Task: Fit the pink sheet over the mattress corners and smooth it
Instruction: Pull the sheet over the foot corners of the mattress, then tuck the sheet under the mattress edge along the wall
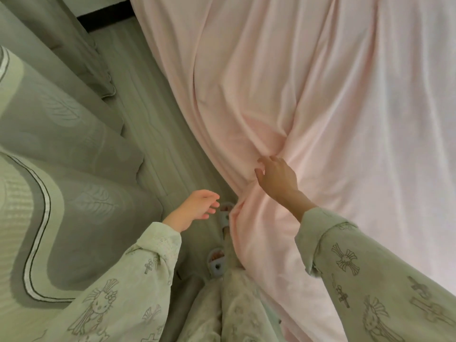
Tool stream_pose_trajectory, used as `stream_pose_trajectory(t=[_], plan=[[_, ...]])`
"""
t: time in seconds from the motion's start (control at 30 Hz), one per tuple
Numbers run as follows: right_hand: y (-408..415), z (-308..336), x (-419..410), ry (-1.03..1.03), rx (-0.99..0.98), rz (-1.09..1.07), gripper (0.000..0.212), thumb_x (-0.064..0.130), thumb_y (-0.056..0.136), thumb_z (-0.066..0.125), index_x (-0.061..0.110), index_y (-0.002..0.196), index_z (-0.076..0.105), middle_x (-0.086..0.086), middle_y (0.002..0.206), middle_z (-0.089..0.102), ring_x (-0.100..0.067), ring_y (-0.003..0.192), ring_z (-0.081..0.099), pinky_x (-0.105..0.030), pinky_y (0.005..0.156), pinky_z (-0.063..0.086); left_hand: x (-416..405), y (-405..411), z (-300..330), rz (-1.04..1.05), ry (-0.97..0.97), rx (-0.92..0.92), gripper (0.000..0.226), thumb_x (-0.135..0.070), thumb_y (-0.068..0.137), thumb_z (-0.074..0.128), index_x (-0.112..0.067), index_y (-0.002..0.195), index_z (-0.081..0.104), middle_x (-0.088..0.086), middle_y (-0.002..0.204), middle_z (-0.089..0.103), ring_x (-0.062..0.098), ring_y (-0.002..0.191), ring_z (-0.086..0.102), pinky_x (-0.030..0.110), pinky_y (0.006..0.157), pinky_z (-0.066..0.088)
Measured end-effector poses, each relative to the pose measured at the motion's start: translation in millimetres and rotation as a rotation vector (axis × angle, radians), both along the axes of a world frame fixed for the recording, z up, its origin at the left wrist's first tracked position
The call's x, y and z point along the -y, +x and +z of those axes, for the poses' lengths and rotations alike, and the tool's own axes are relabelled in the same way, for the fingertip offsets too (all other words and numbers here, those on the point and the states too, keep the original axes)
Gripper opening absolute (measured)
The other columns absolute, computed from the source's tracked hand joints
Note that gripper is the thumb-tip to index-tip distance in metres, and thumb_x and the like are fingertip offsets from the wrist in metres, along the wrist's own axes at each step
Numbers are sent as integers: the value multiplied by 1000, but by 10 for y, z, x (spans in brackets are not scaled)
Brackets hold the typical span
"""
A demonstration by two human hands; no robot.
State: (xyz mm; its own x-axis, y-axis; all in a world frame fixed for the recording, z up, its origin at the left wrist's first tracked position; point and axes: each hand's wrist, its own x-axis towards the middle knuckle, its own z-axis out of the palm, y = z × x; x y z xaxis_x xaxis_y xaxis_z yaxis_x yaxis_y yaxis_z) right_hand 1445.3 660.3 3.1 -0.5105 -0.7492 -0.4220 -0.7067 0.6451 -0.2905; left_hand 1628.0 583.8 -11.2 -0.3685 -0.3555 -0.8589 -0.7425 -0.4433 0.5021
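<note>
The pink sheet (308,95) covers the bed across the right half of the view and hangs down over its near side, with long folds running toward one gathered spot. My right hand (276,176) rests on that bunched spot at the bed's edge, fingers curled into the cloth. My left hand (197,206) hovers lower left of it, above the floor, fingers loosely apart and holding nothing. The mattress itself is hidden under the sheet.
Grey-green curtains with a leaf pattern (61,144) hang along the left. A narrow strip of floor (148,119) runs between curtains and bed. My feet in grey slippers (223,218) stand close against the hanging sheet.
</note>
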Motion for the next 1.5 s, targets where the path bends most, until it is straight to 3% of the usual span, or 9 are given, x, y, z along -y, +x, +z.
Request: stream_pose_trajectory(t=[0.23, 0.37, 0.53, 0.63, 0.7, 0.87, 1.07, 1.27, 1.5], plan=[[-350, -401, 958, 108, -201, 71, 59, 48, 87, 56, 7, 127, 44, -10, 123, 49, -30, 113, 46, -39, 82, 43, 882, -272, -157, 93, -88, 51, 21, -18, 97, 40, -16, 106, 59, 0, 97, 63, 15, 94, 57, 20, 76, 47], [-520, -714, 1228, 174, -226, 77, 29, 19, 94, 48, 3, 113, 63, -12, 116, 54, -32, 109, 49, -39, 85, 42, 1293, -518, -301, 82, -70, 65, 24, -18, 96, 42, -12, 113, 59, -5, 90, 61, 15, 94, 55, 23, 78, 47], [-524, -484, 1720, -26, 241, -132, 29, 18, 94, 44, 6, 103, 69, -13, 112, 62, -34, 100, 58, -35, 79, 43, 1567, -697, -308, 51, 5, 65, 53, -20, 89, 59, -13, 137, 39, 8, 139, 45, 19, 123, 46, 34, 101, 42], [-610, -176, 2165, -152, 516, -348, 34, 22, 93, 52, 13, 61, 58, -4, 62, 53, -24, 66, 47, -32, 59, 34, 1715, -805, -292, -10, 60, -10, 93, -30, 78, 72, -23, 148, 11, 3, 154, 21, 19, 141, 24, 37, 113, 28], [-615, 37, 2448, -225, 728, -440, 39, 19, 92, 55, 14, 55, 46, -1, 57, 38, -17, 60, 35, -27, 56, 28, 1823, -949, -246, 2, 10, -89, 98, -33, 75, 75, -27, 148, 9, -1, 152, 25, 17, 140, 26, 32, 110, 30], [-551, 424, 3235, -267, 869, -372, 33, 21, 92, 56, -7, 75, 58, -8, 75, 45, -18, 72, 39, -29, 68, 33, 2459, -1334, -33, 348, -222, -82, 38, -25, 90, 57, -8, 123, 52, 1, 96, 64, 15, 87, 62, 16, 60, 43], [-684, 577, 4020, -240, 690, -317, 25, 18, 90, 58, -3, 89, 71, -16, 86, 68, -13, 74, 50, -27, 70, 41, 3394, -1107, 116, 217, -255, -184, 24, -6, 95, 38, -13, 98, 60, 5, 88, 64, 20, 84, 59, 25, 71, 47], [-685, 404, 4726, -214, 689, -538, 19, 14, 87, 56, 4, 81, 71, -10, 85, 66, -20, 84, 58, -37, 84, 49, 4474, -604, -108, -463, -79, -19, 17, -24, 80, 57, -9, 83, 62, 8, 78, 59, 18, 69, 53, 26, 63, 40], [-927, 174, 5427, -177, 656, -601, 25, 17, 92, 47, 5, 100, 68, -7, 95, 69, -21, 91, 61, -35, 89, 47, 5525, -875, -165, -394, -184, -24, 17, -11, 92, 51, -15, 77, 59, -3, 69, 66, 15, 62, 58, 16, 59, 45]])
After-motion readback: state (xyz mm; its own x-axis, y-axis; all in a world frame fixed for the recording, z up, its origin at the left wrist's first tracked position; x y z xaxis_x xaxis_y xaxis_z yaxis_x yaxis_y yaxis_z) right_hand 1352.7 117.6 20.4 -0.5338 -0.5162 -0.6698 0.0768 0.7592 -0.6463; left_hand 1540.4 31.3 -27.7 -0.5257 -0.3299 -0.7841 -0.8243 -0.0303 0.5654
